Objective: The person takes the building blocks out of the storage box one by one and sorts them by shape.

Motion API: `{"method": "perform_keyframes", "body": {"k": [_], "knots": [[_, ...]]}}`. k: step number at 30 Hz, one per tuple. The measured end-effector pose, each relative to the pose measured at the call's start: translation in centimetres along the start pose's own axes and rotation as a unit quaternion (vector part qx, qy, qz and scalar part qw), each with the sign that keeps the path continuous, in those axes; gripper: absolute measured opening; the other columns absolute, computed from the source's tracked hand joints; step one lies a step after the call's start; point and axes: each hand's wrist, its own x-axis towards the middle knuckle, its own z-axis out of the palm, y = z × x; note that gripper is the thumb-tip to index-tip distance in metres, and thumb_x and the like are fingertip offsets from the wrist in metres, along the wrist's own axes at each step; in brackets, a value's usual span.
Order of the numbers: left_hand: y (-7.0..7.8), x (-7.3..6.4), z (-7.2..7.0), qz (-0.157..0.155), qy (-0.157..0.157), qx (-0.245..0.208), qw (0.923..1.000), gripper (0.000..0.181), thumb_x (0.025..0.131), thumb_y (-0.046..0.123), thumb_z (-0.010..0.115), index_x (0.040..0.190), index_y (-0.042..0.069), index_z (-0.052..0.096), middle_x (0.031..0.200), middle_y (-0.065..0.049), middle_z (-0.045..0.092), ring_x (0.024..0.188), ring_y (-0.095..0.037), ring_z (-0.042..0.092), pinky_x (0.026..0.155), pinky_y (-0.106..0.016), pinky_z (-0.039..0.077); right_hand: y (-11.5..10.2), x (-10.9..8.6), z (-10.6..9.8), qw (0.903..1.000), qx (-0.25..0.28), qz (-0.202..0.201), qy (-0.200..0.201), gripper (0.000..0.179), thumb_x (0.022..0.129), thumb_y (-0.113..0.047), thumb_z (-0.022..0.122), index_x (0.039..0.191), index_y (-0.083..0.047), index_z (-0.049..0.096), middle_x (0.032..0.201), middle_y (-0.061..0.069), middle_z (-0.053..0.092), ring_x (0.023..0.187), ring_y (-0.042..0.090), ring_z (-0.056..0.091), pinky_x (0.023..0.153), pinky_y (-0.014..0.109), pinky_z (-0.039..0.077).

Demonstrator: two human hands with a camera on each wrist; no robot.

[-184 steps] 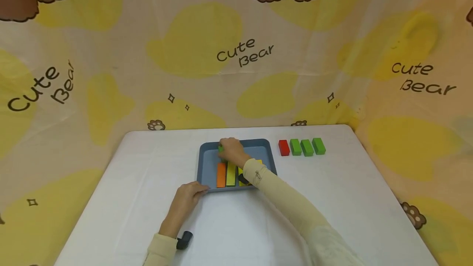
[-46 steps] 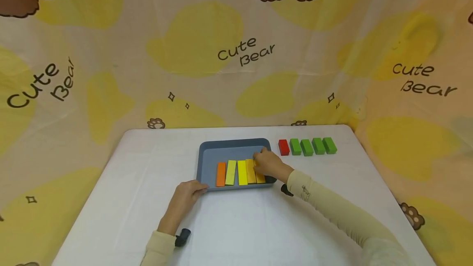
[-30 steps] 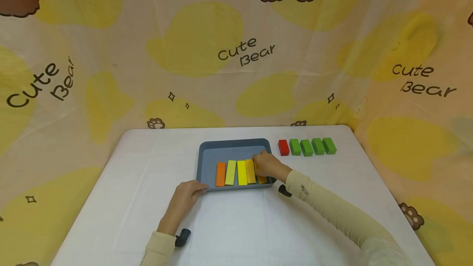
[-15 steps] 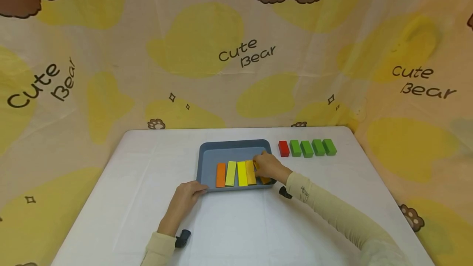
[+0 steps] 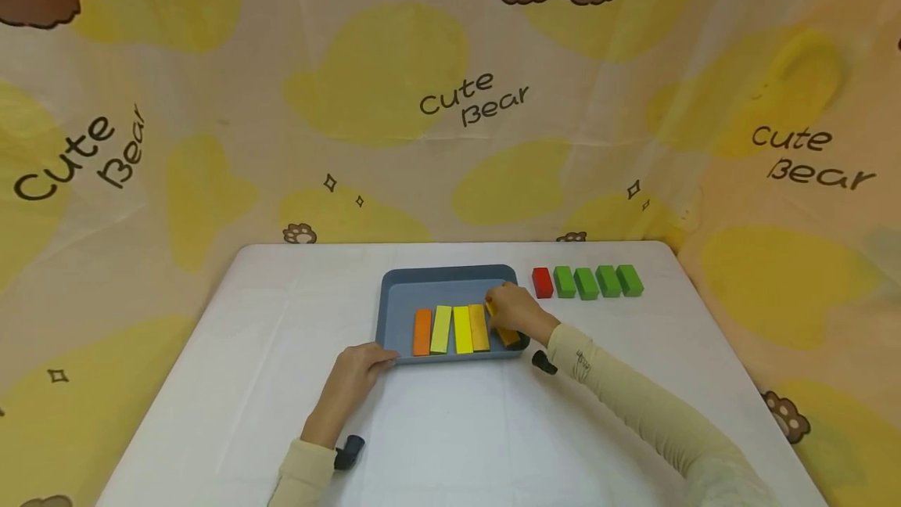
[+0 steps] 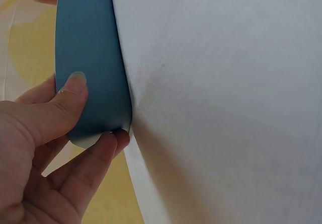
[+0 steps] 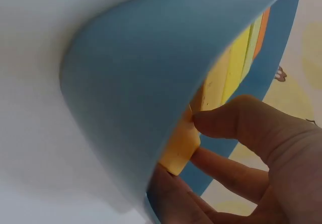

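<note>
A blue-grey tray [image 5: 397,300] lies on the white table. My left hand [image 5: 353,375] pinches its near-left corner, thumb against the outer wall in the left wrist view. Inside the tray stands a row of blocks: orange [image 5: 421,332], pale lime [image 5: 440,329], bright yellow [image 5: 462,330] and amber [image 5: 479,327]. At the tray's right end my right hand [image 5: 519,313] pinches another amber block [image 7: 182,146] between thumb and fingers. That block [image 5: 508,337] is slanted, a gap apart from the row, and partly hidden by the hand.
Right of the tray, a red block [image 5: 542,283] and several green blocks [image 5: 586,284] stand in a line on the table [image 5: 450,436]. A patterned cloth [image 5: 366,100] hangs behind the table's back edge.
Earlier the right hand held a green block in the tray; another green block now stands outside. Since then it has pinched the rightmost amber block and swung it rightward. The left hand stays put.
</note>
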Motion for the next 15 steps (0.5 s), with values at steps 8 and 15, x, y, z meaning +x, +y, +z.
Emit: {"method": "perform_keyframes", "body": {"k": [8,15], "knots": [[0.0,0.0,0.0,0.007,0.005,-0.001,1.0,0.015,0.076,0.003,0.079,0.088,0.011,0.08,0.077,0.0,0.072,0.069,-0.012,0.065,0.064,-0.024,0.055,0.2,-0.1,-1.5,0.9997,0.017,0.006,0.019,0.045,0.083,-0.018,0.078,0.124,-0.006,0.066,0.115,0.013,0.063,0.095,0.025,0.054,0.085,0.038,0.056],[0.0,-0.1,0.0,0.014,0.012,0.001,0.9998,0.014,0.076,0.003,0.079,0.087,0.011,0.08,0.077,0.0,0.073,0.07,-0.013,0.066,0.064,-0.025,0.056,1.6,-1.8,-4.6,0.9972,0.048,-0.002,0.057,0.044,0.084,-0.017,0.075,0.125,-0.004,0.065,0.116,0.018,0.062,0.096,0.027,0.056,0.083,0.039,0.055]]}}
